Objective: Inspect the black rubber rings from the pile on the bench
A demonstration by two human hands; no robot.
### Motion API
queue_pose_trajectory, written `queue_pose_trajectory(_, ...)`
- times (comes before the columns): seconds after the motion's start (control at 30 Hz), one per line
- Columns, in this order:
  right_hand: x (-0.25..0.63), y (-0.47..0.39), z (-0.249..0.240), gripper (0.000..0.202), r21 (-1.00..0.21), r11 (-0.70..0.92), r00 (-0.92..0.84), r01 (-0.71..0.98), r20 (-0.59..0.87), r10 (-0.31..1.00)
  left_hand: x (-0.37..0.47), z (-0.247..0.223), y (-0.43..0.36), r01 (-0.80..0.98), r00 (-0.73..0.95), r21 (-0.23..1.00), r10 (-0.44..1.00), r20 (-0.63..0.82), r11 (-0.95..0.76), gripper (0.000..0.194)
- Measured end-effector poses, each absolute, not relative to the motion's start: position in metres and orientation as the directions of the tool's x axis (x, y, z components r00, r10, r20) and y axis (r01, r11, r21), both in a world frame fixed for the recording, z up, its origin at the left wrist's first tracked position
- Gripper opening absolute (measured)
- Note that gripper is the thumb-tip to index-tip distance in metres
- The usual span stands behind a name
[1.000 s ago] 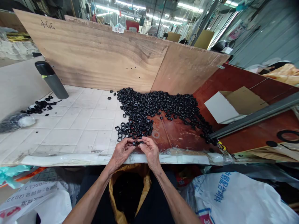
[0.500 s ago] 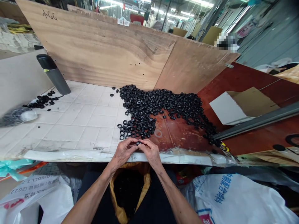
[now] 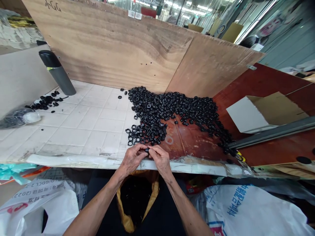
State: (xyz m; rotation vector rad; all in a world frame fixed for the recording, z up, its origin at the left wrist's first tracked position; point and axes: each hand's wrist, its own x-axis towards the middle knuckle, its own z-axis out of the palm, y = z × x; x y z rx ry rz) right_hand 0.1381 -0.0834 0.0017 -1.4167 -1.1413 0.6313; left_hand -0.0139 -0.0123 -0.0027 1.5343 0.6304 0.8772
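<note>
So, plywood board (image 3: 105, 46) spanning back of bench (image 3: 81, 131). Pile of black rings (image 3: 172, 101) spreading across middle, reaching almost to hands. Yellow bag (image 3: 127, 223) gaping below front edge. Open carton (image 3: 248, 114) lying right of pile; grey bottle (image 3: 61, 78) standing far left. Left hand (image 3: 131, 159) and right hand (image 3: 160, 159) meeting at front edge, fingertips pinching small black part (image 3: 147, 150) between them.

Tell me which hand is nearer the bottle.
Left. The left hand is in front of the bottle and to its right; the right hand, beside the left, is farther right.
</note>
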Motion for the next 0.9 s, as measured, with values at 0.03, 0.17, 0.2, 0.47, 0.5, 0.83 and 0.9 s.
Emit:
queue_pose_trajectory(0.03, 0.138, -0.084, 0.001, 0.018, -0.948, 0.136, 0.381, 0.289, 0.244, 0.892, -0.014, -0.003, -0.012, -0.081, 0.566, 0.983, 0.804, 0.183, -0.167, 0.021)
queue_pose_trajectory(0.17, 0.135, -0.086, -0.004, 0.02, -0.938, 0.171, 0.379, 0.301, 0.282, 0.881, -0.014, -0.003, -0.01, -0.058, 0.569, 0.99, 0.81, 0.141, -0.132, 0.02)
queue_pose_trajectory(0.2, 0.134, -0.087, -0.005, 0.023, -0.945, 0.164, 0.387, 0.283, 0.269, 0.882, -0.013, -0.002, -0.009, -0.065, 0.575, 0.993, 0.81, 0.121, -0.102, 0.02)
queue_pose_trajectory(0.47, 0.128, -0.087, -0.003, 0.038, -0.912, 0.08, 0.45, 0.402, 0.273, 0.85, -0.015, 0.003, -0.012, -0.08, 0.593, 0.978, 0.78, 0.201, -0.192, 0.017)
queue_pose_trajectory(0.5, 0.128, -0.086, -0.004, 0.035, -0.898, 0.072, 0.453, 0.433, 0.286, 0.844, -0.015, 0.004, -0.012, -0.074, 0.597, 0.972, 0.771, 0.221, -0.222, 0.016)
queue_pose_trajectory(0.83, 0.129, -0.087, -0.003, 0.032, -0.858, 0.081, 0.397, 0.507, 0.316, 0.862, -0.017, 0.005, -0.013, -0.088, 0.582, 0.969, 0.777, 0.24, -0.233, 0.014)
queue_pose_trajectory(0.9, 0.126, -0.086, -0.003, 0.048, -0.815, 0.076, 0.402, 0.574, 0.361, 0.841, -0.016, 0.005, -0.014, -0.089, 0.583, 0.966, 0.773, 0.248, -0.243, 0.013)
